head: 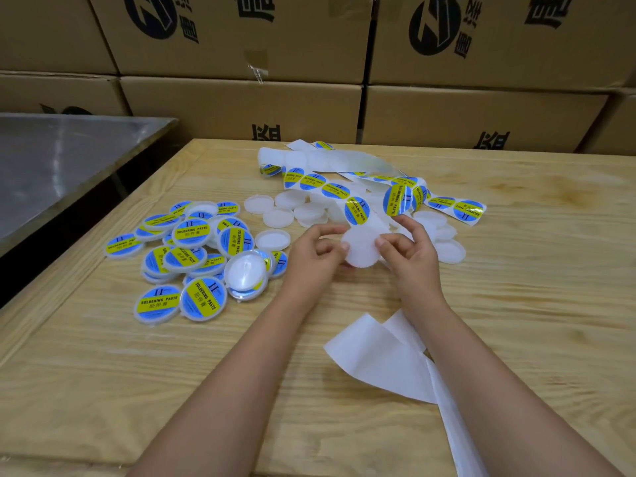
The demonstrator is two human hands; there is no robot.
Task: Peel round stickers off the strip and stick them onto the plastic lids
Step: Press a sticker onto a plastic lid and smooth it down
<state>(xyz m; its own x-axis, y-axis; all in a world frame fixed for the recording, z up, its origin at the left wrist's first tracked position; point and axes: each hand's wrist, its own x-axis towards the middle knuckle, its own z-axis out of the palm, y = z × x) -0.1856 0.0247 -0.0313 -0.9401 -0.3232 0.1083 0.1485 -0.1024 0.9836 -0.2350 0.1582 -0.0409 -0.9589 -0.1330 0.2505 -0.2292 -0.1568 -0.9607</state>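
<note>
A plain white lid [361, 249] was held just above the surface between both hands, at the middle of the view. The left hand [315, 253] had its grip closed on the lid's left edge, fingers curled round the rim. The right hand [411, 251] pinched the right edge between thumb and fingertips. Just beyond the lid, a blue-and-yellow round sticker [357, 210] sat on the sticker strip [330, 187], which snaked back across the wooden surface [516, 304]. Whether the right grip also caught the strip was hard to tell. Left of the hands lay a heap of labelled lids [192, 249], and bare lids [278, 208] were scattered under the strip. Backing paper [375, 356] trailed beneath the right forearm, cut off by the bottom edge. Cardboard boxes [241, 105] stood stacked behind, with a metal table [69, 153] at the left.
</note>
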